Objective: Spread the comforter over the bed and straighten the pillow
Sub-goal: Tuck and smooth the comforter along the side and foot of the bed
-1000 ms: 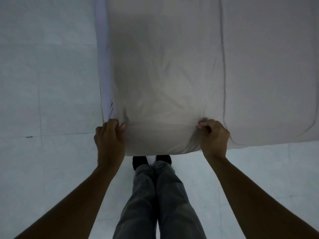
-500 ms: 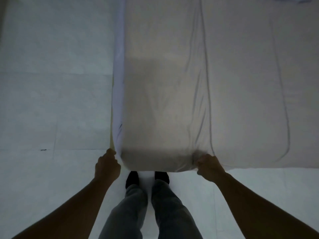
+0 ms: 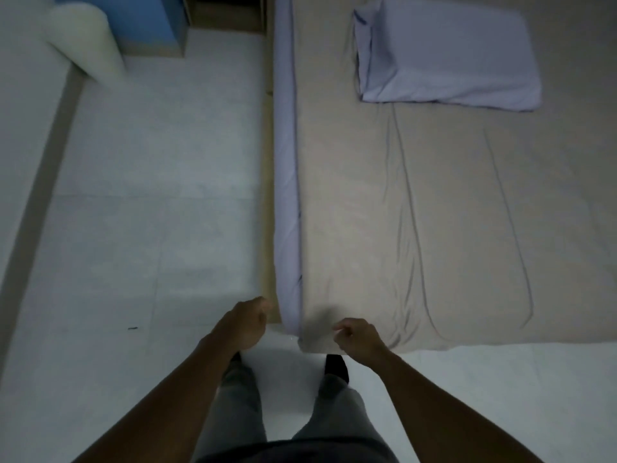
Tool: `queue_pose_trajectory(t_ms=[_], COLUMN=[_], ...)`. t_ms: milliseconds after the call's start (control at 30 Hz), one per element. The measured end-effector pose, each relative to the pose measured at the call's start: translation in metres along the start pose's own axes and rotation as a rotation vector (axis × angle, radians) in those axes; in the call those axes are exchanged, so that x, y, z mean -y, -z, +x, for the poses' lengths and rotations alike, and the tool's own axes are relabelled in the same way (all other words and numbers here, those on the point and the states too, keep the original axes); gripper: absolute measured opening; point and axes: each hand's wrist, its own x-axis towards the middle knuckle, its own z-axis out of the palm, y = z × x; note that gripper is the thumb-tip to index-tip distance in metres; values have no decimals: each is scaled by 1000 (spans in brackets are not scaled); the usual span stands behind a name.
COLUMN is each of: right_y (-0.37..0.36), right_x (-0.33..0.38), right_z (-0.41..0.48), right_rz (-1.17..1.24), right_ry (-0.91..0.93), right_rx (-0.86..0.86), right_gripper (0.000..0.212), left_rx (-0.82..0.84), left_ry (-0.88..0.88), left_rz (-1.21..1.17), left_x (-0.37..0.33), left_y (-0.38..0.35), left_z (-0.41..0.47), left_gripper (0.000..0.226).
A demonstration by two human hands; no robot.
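Beige comforter [image 3: 434,228] corner beside right grip [image 3: 355,340]

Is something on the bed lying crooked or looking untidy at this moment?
Yes. The pillow at the far end lies slightly askew, and its case is bunched and creased at its left end. The comforter lies mostly flat, yet two long creases run down it toward the foot. Both hands are loosely curled by the near corner.

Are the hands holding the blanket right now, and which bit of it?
It seems not. The left hand hangs loosely curled beside the bed, apart from the comforter. The right hand hovers over its near corner, fingers curled; no cloth shows gripped.
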Motion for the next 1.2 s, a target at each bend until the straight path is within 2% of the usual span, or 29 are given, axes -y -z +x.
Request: queue_pose_trajectory(t_ms=[167,333,433,700,867,933,1033,1100,1200], right_y=[-31,-41,-28,45,103,124,164,197,242], right_x=[113,197,236,359,436,459,489,510,545], right_z=[-10,-9,5,98,182,205,239,258,285], right_rz=[101,236,260,443,544,559,476,354,296], right_ry=[89,137,130,204,236,198,199,230,257], right_rx=[-26,-81,-125,-229,-234,-230,-264,-316,-355], right_gripper=[29,26,26,18,21,21,22,24,23], left_rx=[62,-14,-1,14,-183,-210,-217,-274,-321], left_ry=[-62,-111,-106,-171,-254,-262,-266,-290,-315], left_rz=[24,26,44,60,32,39,30,-23,-47], left_x=[32,55,59,38,7,-9,-39,-57,-78], left_y=[83,168,209,323,418,455,511,548,595], left_z=[-32,-36,-26,52,139,171,216,243,285], left_gripper=[37,35,35,34,23,22,20,19,17])
